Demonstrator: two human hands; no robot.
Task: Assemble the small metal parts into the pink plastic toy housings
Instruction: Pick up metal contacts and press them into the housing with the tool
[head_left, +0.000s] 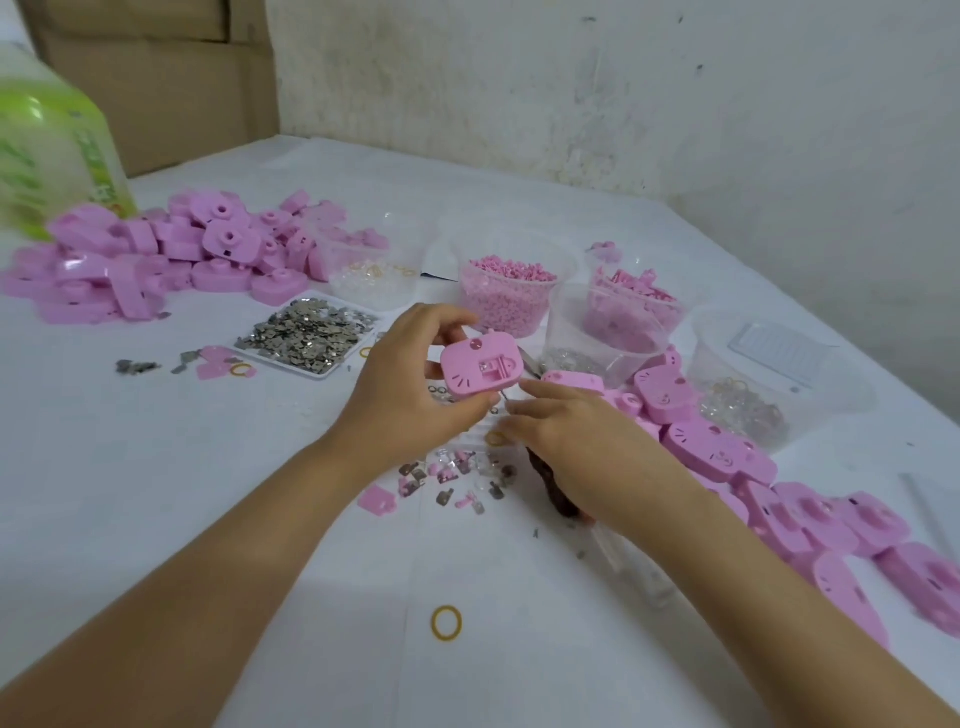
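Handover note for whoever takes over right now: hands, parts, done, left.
Left hand grips one pink cat-face plastic housing, raised, open slot facing the camera. Right hand holds a dark-handled thin-tipped tool, tip at the housing's lower edge.
Shiny small metal parts: white tray, loose ones on the table.
Pink housing pile far left; another row right.
Done: unclear whether the held housing's part is seated. Left: finish it, then the piles.

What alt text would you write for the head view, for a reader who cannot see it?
A left hand holds up a pink cat-face housing; the right hand holds a dark-handled tool at its lower edge, above a white table strewn with metal parts and other housings.
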